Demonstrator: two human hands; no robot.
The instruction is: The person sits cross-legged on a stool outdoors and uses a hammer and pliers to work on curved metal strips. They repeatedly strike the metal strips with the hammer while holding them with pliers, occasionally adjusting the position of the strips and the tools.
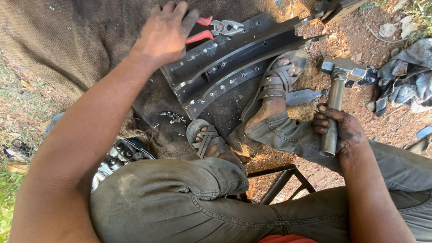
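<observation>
My left hand [165, 31] reaches forward over the brown sackcloth [81, 36], its fingers apart and resting on or just above the red-handled pliers [215, 28]; whether it grips them I cannot tell. Beside them lie dark curved metal pieces with rows of rivet holes [234, 63]. My right hand [338, 130] is shut around the metal handle of a heavy hammer [342, 69], whose head points up and away. My sandalled feet [270, 90] rest against the curved metal pieces.
A small pile of loose rivets [173, 118] lies on the cloth. A flat metal chisel [303, 96] sits by my right foot. Grey rags [411, 76] lie at the right on red dirt. A black metal stool frame [281, 182] is under me.
</observation>
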